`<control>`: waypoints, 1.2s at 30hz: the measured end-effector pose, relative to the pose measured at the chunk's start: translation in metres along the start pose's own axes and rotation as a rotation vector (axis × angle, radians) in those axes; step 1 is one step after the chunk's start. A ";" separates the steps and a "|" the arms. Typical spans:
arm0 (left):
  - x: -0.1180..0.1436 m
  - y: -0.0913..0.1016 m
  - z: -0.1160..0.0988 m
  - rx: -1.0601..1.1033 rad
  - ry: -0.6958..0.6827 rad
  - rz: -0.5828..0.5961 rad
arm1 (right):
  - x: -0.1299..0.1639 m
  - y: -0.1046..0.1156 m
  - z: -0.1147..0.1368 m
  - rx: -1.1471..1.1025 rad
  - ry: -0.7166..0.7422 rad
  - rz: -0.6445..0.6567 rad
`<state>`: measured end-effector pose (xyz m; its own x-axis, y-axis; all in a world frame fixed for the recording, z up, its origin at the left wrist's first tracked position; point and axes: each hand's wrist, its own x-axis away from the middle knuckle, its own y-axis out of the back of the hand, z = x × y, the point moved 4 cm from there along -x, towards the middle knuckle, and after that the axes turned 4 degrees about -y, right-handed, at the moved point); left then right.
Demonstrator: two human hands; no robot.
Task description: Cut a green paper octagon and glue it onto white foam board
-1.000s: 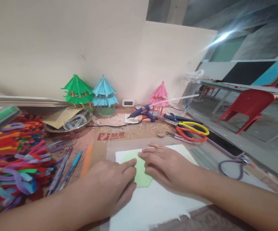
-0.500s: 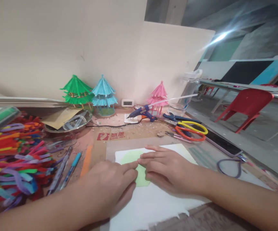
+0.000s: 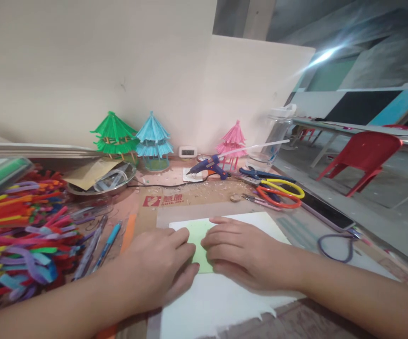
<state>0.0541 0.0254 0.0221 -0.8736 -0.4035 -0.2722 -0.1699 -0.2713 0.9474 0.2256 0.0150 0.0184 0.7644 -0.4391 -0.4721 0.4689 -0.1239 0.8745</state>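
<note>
A piece of light green paper (image 3: 201, 256) lies on a torn-edged white sheet (image 3: 204, 301) in front of me. My left hand (image 3: 165, 263) rests over its left side with the fingers curled in and the thumb near them; anything inside the curl is hidden. On the right side of the green paper, my right hand (image 3: 239, 249) lies palm down, its fingers stretched out and slightly bent, touching the paper. A narrow strip of green shows between the two hands.
Colourful pipe cleaners (image 3: 23, 245) heap at the left beside pens (image 3: 107, 247). Behind stand green (image 3: 115, 134), blue (image 3: 153, 141) and pink (image 3: 232, 141) model pavilions and a glue gun (image 3: 209, 165). Scissors (image 3: 281, 192), a phone (image 3: 326, 209) and a clear bottle (image 3: 276, 134) are right.
My left fingers have drawn back to the left and curled, where the index finger pointed toward the right hand before. My right hand has barely shifted.
</note>
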 end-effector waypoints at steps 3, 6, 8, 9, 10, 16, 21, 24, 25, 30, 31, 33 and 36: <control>0.001 -0.002 0.002 0.026 -0.015 -0.033 | 0.000 0.000 -0.003 0.052 -0.053 0.024; 0.001 -0.003 0.004 0.023 -0.013 -0.040 | -0.001 -0.003 -0.006 0.069 -0.131 0.095; 0.001 -0.003 0.003 0.017 -0.009 -0.036 | -0.002 -0.004 -0.007 0.068 -0.153 0.139; 0.001 -0.003 0.003 0.015 -0.009 -0.037 | -0.003 -0.004 -0.007 0.071 -0.159 0.151; 0.001 -0.003 0.003 0.015 -0.012 -0.039 | -0.004 -0.004 -0.007 0.076 -0.163 0.160; 0.000 0.000 0.001 0.008 -0.025 -0.055 | -0.004 -0.004 -0.004 0.093 -0.107 0.099; 0.001 0.000 0.000 0.006 -0.035 -0.045 | -0.003 -0.005 -0.003 0.100 -0.075 0.044; 0.000 0.000 0.002 -0.005 -0.004 -0.021 | -0.002 -0.004 -0.004 0.083 -0.072 0.006; -0.001 0.000 0.003 -0.003 0.013 0.001 | -0.002 -0.003 -0.004 0.074 -0.073 -0.015; -0.003 -0.003 0.004 0.015 0.021 0.095 | 0.000 -0.001 -0.006 0.073 -0.103 -0.087; -0.003 -0.003 0.004 0.008 0.016 0.093 | 0.000 -0.001 -0.007 0.075 -0.110 -0.089; -0.003 -0.004 0.004 -0.004 0.006 0.080 | 0.000 -0.002 -0.007 0.073 -0.129 -0.079; -0.002 -0.003 0.004 -0.016 -0.007 0.042 | -0.002 -0.002 -0.008 0.074 -0.152 -0.063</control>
<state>0.0549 0.0304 0.0208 -0.8829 -0.4089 -0.2308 -0.1257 -0.2678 0.9552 0.2265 0.0231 0.0162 0.6559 -0.5572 -0.5092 0.4756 -0.2187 0.8520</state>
